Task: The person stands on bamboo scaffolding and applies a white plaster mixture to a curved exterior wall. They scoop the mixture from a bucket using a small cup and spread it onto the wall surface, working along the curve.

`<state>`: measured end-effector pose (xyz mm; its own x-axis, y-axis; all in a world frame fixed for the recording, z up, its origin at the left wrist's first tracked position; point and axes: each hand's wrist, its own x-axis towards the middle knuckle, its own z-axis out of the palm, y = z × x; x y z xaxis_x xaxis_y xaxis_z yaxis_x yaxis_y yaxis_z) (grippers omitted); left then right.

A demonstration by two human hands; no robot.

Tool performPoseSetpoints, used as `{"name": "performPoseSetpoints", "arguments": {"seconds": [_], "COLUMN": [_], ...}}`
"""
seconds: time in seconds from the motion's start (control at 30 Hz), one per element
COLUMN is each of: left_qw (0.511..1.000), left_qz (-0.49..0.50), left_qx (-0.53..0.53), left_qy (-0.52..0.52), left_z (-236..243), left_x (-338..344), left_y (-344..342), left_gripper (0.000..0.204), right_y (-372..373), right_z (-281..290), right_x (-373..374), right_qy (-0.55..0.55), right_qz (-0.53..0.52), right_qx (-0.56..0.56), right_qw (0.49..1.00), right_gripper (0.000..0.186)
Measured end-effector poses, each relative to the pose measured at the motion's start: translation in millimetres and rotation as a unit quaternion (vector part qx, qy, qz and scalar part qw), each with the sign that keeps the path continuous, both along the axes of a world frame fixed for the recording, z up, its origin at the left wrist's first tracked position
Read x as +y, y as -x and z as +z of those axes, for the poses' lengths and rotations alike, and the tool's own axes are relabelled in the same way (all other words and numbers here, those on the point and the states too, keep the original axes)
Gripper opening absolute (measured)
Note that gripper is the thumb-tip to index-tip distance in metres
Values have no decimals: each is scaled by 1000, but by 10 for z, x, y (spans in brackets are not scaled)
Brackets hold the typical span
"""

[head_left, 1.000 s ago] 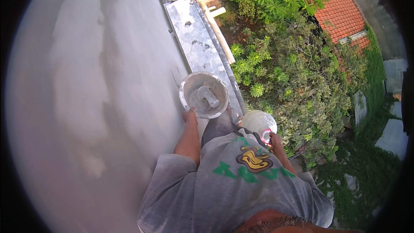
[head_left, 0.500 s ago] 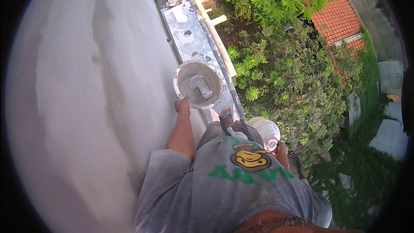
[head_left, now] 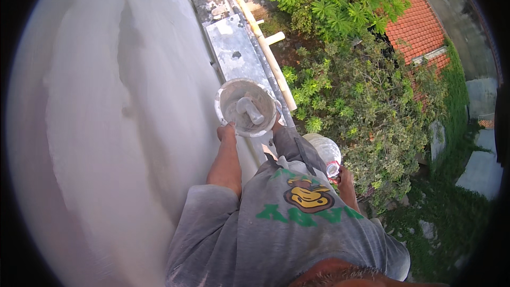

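Observation:
My left hand (head_left: 227,131) grips the near-left rim of a round, plaster-smeared bucket (head_left: 222,107), which is held out over the walkway. Inside the bucket lies a pale, curved, tube-like piece (head_left: 249,110); its exact kind is unclear. At my right side, my right hand (head_left: 345,175) is closed at the neck of a large clear plastic bottle (head_left: 324,149) with a red-rimmed mouth. The bottle's far part sticks out beyond my leg. My right fingers are partly hidden behind the neck.
A smooth grey plastered wall (head_left: 90,127) rises along my left. The narrow ledge (head_left: 239,48) runs ahead, with wooden poles (head_left: 260,37) along its right edge. Beyond it, trees (head_left: 366,111) and an orange tiled roof (head_left: 417,24) lie far below. My foot (head_left: 277,122) is beside the bucket.
One leg has stepped forward, bringing its foot next to the bucket. The bottle has shifted slightly forward with my right hand. My left hand keeps its hold on the bucket rim.

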<state>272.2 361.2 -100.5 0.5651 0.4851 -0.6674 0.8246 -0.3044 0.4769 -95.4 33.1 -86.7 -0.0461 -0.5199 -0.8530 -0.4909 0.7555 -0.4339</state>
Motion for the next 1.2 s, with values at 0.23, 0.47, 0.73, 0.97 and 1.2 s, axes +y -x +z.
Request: {"name": "performPoseSetpoints", "arguments": {"seconds": [0.23,0.47,0.73,0.97,1.2], "left_qw": [1000,1000,998,996,991], "left_qz": [-16,20,21,64,76], "left_qx": [1,-5,20,-15,31], "left_qy": [-11,19,51,60,102], "left_z": [-94,-393,-372,-251,-633], "left_x": [-11,-1,-121,-289,-418], "left_y": [-481,-951,-1562,-1919,-2305], "left_gripper": [49,43,49,44,47], "right_y": [-630,-1281,-1892,-3005,-3827], "right_z": [-84,145,89,610,796], "right_x": [-164,-226,-248,-83,201], "right_qy": [-3,18,81,123,168], "right_qz": [45,230,483,650,695], "right_qx": [12,112,89,119,33], "right_qw": [999,967,868,740,699], "right_gripper": [27,25,33,39,36]}}
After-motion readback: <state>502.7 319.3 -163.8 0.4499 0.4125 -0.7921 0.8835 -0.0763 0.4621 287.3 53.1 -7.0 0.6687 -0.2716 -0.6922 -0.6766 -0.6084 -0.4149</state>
